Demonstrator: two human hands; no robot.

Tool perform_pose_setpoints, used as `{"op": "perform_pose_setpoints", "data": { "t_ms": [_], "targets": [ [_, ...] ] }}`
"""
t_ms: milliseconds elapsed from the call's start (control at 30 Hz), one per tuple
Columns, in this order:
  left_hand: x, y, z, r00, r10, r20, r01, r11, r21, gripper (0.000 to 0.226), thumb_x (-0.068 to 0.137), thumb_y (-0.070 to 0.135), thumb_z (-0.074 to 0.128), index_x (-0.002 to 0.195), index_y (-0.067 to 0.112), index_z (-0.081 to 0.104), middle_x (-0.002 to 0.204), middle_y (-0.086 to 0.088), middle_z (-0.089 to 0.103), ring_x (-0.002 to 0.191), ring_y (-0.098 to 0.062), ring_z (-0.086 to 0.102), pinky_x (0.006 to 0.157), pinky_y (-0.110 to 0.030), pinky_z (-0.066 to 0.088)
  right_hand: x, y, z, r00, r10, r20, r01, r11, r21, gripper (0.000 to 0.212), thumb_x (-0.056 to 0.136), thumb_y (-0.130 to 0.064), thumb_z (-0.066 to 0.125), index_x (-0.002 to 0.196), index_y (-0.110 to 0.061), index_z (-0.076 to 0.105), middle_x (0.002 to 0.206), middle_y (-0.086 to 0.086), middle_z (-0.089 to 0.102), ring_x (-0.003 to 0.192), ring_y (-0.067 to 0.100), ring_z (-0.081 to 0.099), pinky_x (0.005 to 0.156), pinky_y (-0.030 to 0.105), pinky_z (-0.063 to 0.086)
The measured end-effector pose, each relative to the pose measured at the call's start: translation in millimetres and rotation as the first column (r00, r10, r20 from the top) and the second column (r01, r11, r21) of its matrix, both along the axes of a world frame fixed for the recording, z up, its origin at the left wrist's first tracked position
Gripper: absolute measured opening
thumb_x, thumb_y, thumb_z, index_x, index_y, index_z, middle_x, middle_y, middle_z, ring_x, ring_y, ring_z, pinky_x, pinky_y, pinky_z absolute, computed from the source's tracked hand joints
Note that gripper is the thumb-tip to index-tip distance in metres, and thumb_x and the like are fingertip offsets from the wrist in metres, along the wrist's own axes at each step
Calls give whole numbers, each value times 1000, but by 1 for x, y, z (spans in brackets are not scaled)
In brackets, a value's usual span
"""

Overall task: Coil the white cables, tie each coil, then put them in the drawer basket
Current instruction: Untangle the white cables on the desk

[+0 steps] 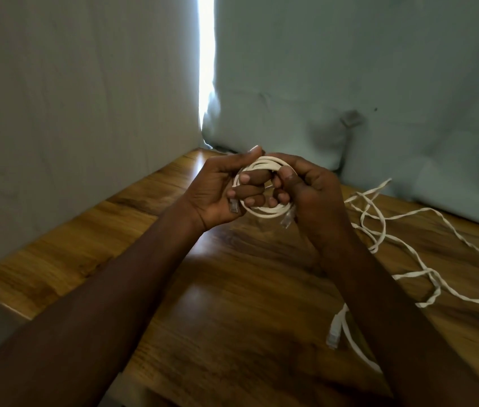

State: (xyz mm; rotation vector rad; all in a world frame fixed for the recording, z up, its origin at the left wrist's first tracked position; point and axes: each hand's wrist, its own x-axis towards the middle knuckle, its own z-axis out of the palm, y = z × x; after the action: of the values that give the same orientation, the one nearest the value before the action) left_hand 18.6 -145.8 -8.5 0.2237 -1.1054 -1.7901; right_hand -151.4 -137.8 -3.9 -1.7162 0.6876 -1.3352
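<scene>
Both hands, left (217,192) and right (305,195), curl their fingers round a finished coil (261,211), tying seemingly next, with loose cable (408,254) at three o'clock awaiting coiling.

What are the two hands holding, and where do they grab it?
A coiled white cable. The left hand grips the coil's left side, the right hand its right side, fingers curled through the loop.
</scene>
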Motion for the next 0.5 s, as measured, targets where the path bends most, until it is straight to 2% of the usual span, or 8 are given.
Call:
{"op": "perform_pose_setpoints", "data": {
  "t_ms": [67,167,267,367,500],
  "targets": [
    [0,0,-1,997,-47,-56,48,999,18,31,106,23,37,96,3,58,55,4,47,38,-8,20,44,-24,43,2,-2,-1,982,107,157,-125,986,107,29,108,-6,45,124,-4,69,78,12,56,60,21,49,60,29,51],
    [-1,1,-3,994,-78,-77,80,996,30,25,104,22,41,98,2,55,50,6,38,36,-7,18,38,-22,39,9,1,-2,892,216,398,-330,912,245,28,110,-12,41,122,-4,65,68,3,48,47,5,39,50,22,43],
    [-2,4,-2,994,-102,-44,102,995,12,21,103,23,42,101,5,52,50,7,26,35,-6,15,36,-20,28,13,3,-2,801,245,545,-467,827,314,26,110,-13,37,114,-8,62,62,-1,44,41,1,33,43,18,35],
    [-3,7,0,993,-118,27,119,992,-29,19,102,24,44,108,7,47,50,7,25,33,-7,15,37,-21,25,15,6,1,771,203,604,-497,785,370,25,110,-17,35,103,-13,59,53,-4,41,35,2,30,38,17,27],
    [-5,11,2,982,-143,120,152,986,-69,27,106,28,36,110,5,49,49,6,29,33,-6,18,39,-22,28,16,10,6,811,148,566,-430,807,404,34,111,-29,38,91,-16,62,41,-6,34,30,3,28,32,15,24]
  ]
}}
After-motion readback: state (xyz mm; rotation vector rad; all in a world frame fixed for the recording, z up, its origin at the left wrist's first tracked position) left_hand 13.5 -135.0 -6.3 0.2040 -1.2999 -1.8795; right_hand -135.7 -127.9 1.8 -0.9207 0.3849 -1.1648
